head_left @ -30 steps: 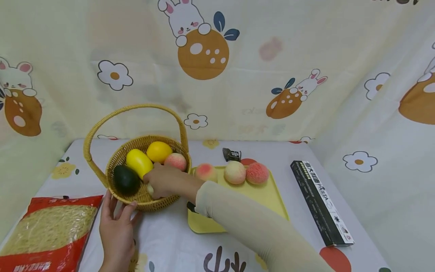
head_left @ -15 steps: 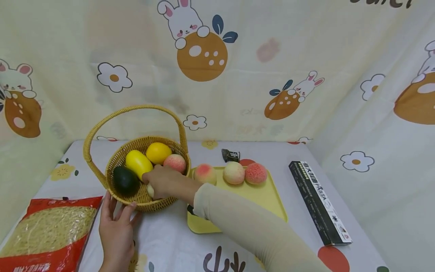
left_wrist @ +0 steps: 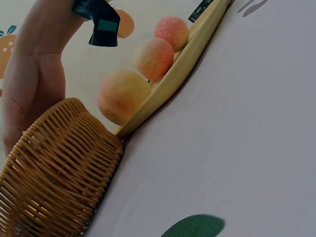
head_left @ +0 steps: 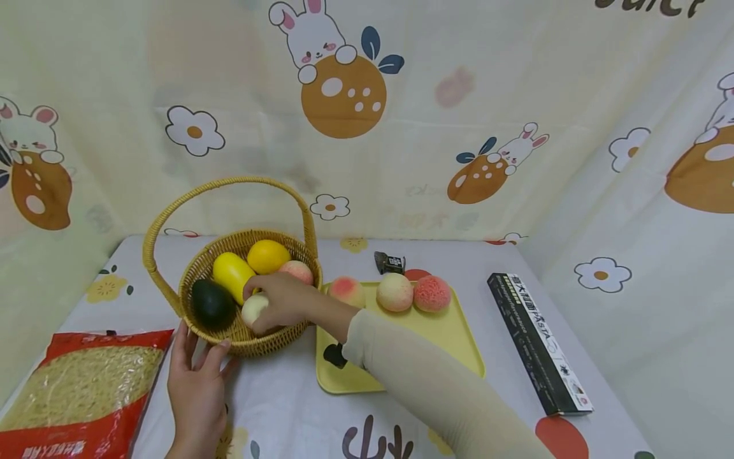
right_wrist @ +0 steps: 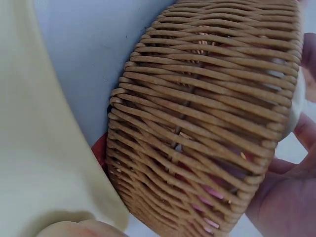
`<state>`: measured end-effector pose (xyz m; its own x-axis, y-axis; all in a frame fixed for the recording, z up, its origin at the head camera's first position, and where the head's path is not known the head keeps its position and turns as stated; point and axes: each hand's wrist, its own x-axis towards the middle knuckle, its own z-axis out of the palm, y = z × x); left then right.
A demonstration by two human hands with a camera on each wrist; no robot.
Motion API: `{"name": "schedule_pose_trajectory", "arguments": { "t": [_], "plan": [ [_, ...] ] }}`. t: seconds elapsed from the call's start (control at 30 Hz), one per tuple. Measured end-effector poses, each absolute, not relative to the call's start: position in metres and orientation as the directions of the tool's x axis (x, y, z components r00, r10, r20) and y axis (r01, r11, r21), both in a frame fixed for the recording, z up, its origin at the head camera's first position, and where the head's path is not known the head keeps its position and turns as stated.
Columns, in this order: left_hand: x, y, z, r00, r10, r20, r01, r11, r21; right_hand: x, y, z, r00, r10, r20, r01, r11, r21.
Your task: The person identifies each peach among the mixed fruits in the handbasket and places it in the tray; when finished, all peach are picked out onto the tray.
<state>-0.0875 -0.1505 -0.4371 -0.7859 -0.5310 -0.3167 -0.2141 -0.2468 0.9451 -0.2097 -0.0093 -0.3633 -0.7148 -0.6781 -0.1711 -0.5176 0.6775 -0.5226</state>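
My right hand (head_left: 281, 299) reaches into a wicker basket (head_left: 269, 344) and grips a pale, round peach (head_left: 252, 310) low inside it. In the right wrist view, that pale peach (right_wrist: 296, 106) shows past the rim, with fingers (right_wrist: 308, 131) around it. My left hand (head_left: 197, 386) holds the basket at its front left, thumb and fingers spread against the side. Also in the basket are a dark green avocado (head_left: 212, 305), a yellow lemon (head_left: 234, 274), a rounder yellow fruit (head_left: 268, 256) and a pink peach (head_left: 297, 272), partly hidden by my right hand.
A yellow tray (head_left: 441, 344) right of the basket bears three peaches along its far side. Behind it lies a small black packet (head_left: 390, 262). A black pasta box (head_left: 539, 344) lies at the right, a red bag of pasta (head_left: 86, 389) at the left. The basket's tall handle (head_left: 229, 182) arches overhead.
My right hand has shifted slightly, and more of the pale peach in it now shows. My left hand and the basket stay in place.
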Motion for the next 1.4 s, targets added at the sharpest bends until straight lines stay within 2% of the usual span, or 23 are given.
{"name": "schedule_pose_trajectory", "arguments": {
  "t": [0.3, 0.43, 0.53, 1.0, 1.4],
  "plan": [
    [-0.087, -0.15, -0.436, -0.777, -0.534, -0.334, -0.233, -0.249, 0.94, -0.209, 0.001, -0.36, -0.76, -0.634, -0.143, -0.368, 0.601, -0.709],
    [-0.087, -0.149, -0.436, -0.776, -0.537, -0.332, -0.233, -0.246, 0.941, -0.207, 0.007, -0.357, -0.762, -0.62, -0.187, -0.172, 0.472, -0.865],
    [-0.087, -0.148, -0.437, -0.777, -0.539, -0.325, -0.227, -0.242, 0.943, -0.205, 0.014, -0.353, -0.755, -0.615, -0.228, -0.022, 0.372, -0.928],
    [-0.087, -0.15, -0.437, -0.756, -0.565, -0.33, -0.232, -0.24, 0.943, -0.204, 0.062, -0.349, -0.778, -0.59, -0.214, 0.158, 0.146, -0.977],
    [-0.087, -0.148, -0.437, -0.771, -0.55, -0.32, -0.211, -0.253, 0.944, -0.195, 0.114, -0.345, -0.85, -0.491, -0.193, 0.196, 0.045, -0.98]
  ]
}}
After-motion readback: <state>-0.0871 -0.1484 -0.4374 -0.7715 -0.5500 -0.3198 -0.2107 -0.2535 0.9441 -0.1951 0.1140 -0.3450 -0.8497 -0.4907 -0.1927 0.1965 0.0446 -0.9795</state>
